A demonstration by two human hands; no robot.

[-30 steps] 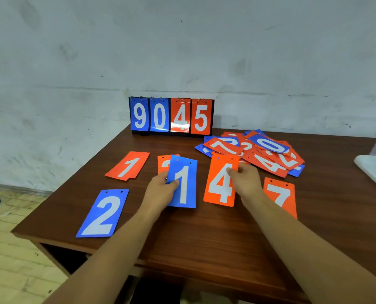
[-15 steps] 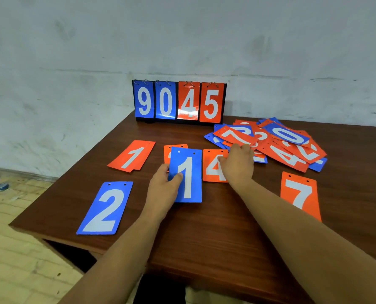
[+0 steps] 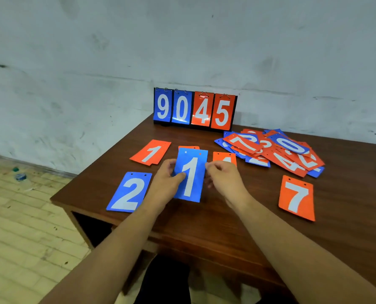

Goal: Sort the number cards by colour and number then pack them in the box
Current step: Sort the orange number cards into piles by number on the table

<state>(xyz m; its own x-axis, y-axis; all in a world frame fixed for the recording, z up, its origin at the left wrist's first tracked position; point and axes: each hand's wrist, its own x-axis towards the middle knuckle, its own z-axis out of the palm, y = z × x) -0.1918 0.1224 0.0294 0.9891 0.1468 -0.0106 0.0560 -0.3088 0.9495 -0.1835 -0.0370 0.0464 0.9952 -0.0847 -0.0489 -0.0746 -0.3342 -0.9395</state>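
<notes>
Blue 1 card [image 3: 192, 172] held over the wooden table [image 3: 226, 227], between blue 2 card [image 3: 129, 191] and orange 4 card [image 3: 224, 156]. Left hand [image 3: 165, 183] grips its left edge, thumb on the face. Right hand [image 3: 224, 178] pinches its right edge. Orange 7 card [image 3: 296, 200] lies flat to the right. Unsorted card pile [image 3: 277, 150] sits near the flip scoreboard [image 3: 194, 109].

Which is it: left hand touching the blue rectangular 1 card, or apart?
Touching. Head view shows the left hand gripping the blue rectangular 1 card, thumb across its face.

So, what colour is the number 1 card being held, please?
Blue card, white numeral; head view.
</notes>
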